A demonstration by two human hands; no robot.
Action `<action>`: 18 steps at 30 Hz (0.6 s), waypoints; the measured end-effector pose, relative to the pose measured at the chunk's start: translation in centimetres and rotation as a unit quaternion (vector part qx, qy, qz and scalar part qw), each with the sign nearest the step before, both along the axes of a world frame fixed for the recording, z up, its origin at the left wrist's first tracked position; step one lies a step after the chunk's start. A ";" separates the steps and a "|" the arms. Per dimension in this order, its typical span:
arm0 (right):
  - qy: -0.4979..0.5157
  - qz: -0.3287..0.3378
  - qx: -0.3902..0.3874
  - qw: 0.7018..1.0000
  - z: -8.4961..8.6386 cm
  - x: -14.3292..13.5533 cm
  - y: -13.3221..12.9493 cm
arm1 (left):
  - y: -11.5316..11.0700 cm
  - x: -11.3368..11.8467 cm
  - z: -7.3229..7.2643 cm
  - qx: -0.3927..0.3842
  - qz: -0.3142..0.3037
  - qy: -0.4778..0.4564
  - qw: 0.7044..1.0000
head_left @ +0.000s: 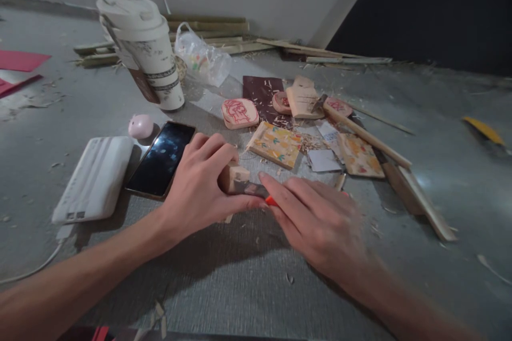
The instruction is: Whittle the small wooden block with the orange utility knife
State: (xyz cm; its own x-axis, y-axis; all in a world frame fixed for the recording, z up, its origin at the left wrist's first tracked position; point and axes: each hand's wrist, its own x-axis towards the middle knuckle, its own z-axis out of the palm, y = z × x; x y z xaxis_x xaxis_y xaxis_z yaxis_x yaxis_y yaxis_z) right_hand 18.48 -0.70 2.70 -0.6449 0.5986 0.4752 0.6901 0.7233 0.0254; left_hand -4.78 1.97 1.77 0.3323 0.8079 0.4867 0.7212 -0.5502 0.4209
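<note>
My left hand (200, 184) is closed around a small pale wood block (240, 173), most of which my fingers hide. Gripped in my right hand (316, 218) is a knife (252, 188) with a flat grey blade and a bit of orange handle showing. The blade lies against the block, and my left thumb reaches along below it to the orange part. Just beyond my hands is a square wooden tile (277, 144) with a yellow floral pattern. A black phone (162, 157) lies right beside my left hand.
At left are a white power bank (96, 178), a pink earbud case (141, 126) and a tall lidded cup (150, 58). Carved stamps (240, 113), a hammer (368, 136) and another patterned tile (362, 155) lie beyond my hands. Bamboo sticks (212, 26) line the wall; shavings litter the table.
</note>
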 end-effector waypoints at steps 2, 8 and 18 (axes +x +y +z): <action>-0.005 0.001 -0.004 1.000 0.0 0.1 0.0 | 0.0 0.1 0.1 -0.004 0.002 0.000 1.000; 0.002 -0.002 -0.001 1.000 0.0 0.0 0.0 | 0.1 0.1 0.1 -0.009 0.008 0.002 1.000; 0.043 -0.038 -0.014 0.998 -0.1 0.0 -0.5 | -0.2 0.1 0.0 0.003 -0.002 -0.007 1.000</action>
